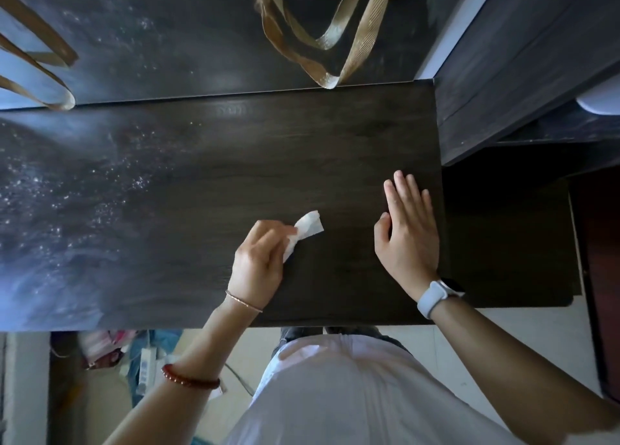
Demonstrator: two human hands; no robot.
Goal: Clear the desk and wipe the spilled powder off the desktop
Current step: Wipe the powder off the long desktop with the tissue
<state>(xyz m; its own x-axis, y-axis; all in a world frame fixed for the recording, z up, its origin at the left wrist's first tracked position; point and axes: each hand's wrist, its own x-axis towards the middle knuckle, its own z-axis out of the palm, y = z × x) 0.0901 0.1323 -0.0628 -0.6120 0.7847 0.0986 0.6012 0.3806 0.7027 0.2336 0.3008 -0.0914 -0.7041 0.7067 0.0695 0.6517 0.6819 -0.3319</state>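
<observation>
The dark wooden desktop (302, 143) fills the middle of the head view. White spilled powder (67, 203) speckles and smears its left half. My left hand (258, 263) grips a crumpled white tissue (307, 228) against the desk near the centre, to the right of the powder. My right hand (407, 230) lies flat with straight fingers on the desk's right end, close to the edge. The right half of the desktop looks dark and free of powder.
A glossy dark back panel (167, 35) rises behind the desk, showing powder specks. Tan woven straps (335, 42) hang in front of it at top centre, more at the far left. A dark cabinet (520, 75) stands at the right. Clutter sits on the floor (110, 347) below left.
</observation>
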